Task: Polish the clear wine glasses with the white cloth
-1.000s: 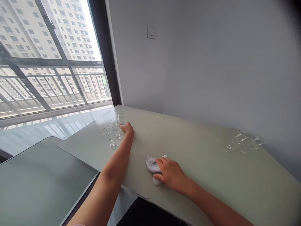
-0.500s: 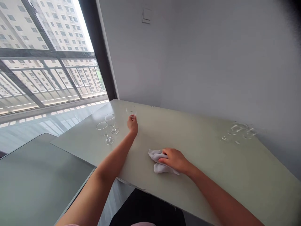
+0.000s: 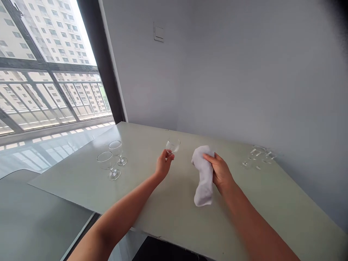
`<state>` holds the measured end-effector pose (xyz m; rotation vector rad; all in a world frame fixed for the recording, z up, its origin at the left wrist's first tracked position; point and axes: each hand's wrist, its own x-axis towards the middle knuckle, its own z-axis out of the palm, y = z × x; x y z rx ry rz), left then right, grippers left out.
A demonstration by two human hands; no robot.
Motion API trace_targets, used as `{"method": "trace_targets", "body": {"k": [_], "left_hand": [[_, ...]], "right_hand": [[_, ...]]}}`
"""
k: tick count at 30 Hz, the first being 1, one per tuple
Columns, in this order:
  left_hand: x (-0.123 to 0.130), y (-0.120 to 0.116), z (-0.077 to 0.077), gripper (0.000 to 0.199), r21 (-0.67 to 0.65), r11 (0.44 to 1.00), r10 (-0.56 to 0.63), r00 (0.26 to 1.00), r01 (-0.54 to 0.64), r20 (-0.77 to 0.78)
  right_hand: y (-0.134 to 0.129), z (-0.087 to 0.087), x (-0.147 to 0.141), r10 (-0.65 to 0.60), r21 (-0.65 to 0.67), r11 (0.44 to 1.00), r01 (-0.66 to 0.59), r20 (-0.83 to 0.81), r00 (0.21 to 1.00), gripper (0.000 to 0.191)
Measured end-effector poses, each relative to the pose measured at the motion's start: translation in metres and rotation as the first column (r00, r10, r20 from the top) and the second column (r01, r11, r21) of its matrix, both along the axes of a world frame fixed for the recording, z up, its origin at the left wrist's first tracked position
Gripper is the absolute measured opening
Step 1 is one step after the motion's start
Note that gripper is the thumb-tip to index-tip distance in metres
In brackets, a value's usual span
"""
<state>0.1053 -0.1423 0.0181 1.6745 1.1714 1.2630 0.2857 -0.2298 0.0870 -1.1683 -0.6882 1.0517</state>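
My left hand (image 3: 164,162) is closed around the lower part of a clear wine glass (image 3: 173,144), its bowl showing above my fingers. To its right, my right hand (image 3: 219,168) grips a white cloth (image 3: 204,174), which hangs down from between thumb and fingers. A small gap separates cloth and glass. On the left of the table two more stemmed glasses stand upright: a nearer wine glass (image 3: 105,158) and a farther wine glass (image 3: 116,145). The stem and foot of the held glass are mostly hidden by my hand.
Several glasses (image 3: 259,154) stand together at the right rear of the pale table (image 3: 168,214), close to the wall (image 3: 244,79). A lower grey-green surface (image 3: 40,214) adjoins the table at left. Beyond lies a large window (image 3: 54,72), with a switch (image 3: 159,33) on the wall.
The glass in my left hand has come rightward, toward the middle. My right hand has lifted the cloth from the tabletop, and the cloth now hangs down. The view has shifted slightly right.
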Motion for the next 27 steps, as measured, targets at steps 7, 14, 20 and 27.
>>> {"method": "trace_targets", "body": {"k": [7, 14, 20, 27], "left_hand": [[-0.003, 0.0, -0.011, 0.006, 0.212, 0.977, 0.028, 0.972, 0.023, -0.233], [-0.009, -0.003, -0.005, 0.02, 0.34, 0.926, 0.016, 0.882, 0.165, -0.472], [-0.01, -0.006, 0.001, 0.029, 0.406, 0.865, 0.041, 0.765, 0.295, -0.642], [-0.008, -0.009, 0.0, 0.029, 0.344, 0.869, -0.065, 0.771, 0.356, -0.634]], "right_hand": [[0.005, 0.017, -0.024, 0.218, 0.144, 0.958, -0.247, 0.189, 0.957, 0.037], [0.008, -0.013, -0.038, 0.264, -0.028, 0.953, -0.301, 0.56, 0.785, 0.03], [0.005, -0.022, -0.03, 0.424, -0.096, 0.904, -0.417, 0.326, 0.845, 0.033], [0.007, -0.03, -0.01, 0.623, -0.157, 0.777, -0.61, 0.336, 0.707, 0.041]]}}
